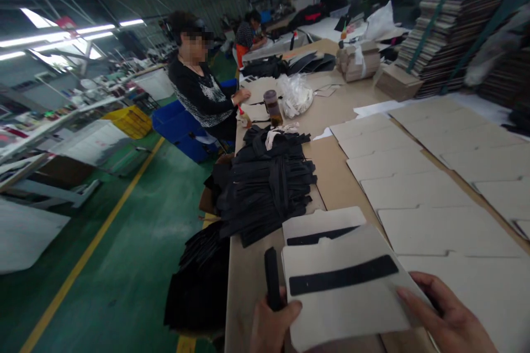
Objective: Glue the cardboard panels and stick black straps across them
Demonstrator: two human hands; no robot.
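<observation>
My left hand (273, 320) is closed around a short bundle of black strips (272, 278), which stands up from the fist; its thumb lies at the left edge of a pale cardboard panel (343, 309). My right hand (449, 311) grips the right edge of that panel between thumb and fingers. Across the panel runs a black strip (343, 274), lying flat. Behind it, partly covered, is another pale panel (323, 223) with a similar black strip. A large heap of black fabric strips (269, 187) lies beyond my left hand at the table's edge.
Rows of overlapping pale panels (430, 193) cover the table's right side. Black material (199, 287) hangs low at the left edge. Farther off are a drink bottle (272, 107), a clear plastic bag (296, 94), tall strapped cardboard stacks (451, 22) and a seated co-worker (202, 77).
</observation>
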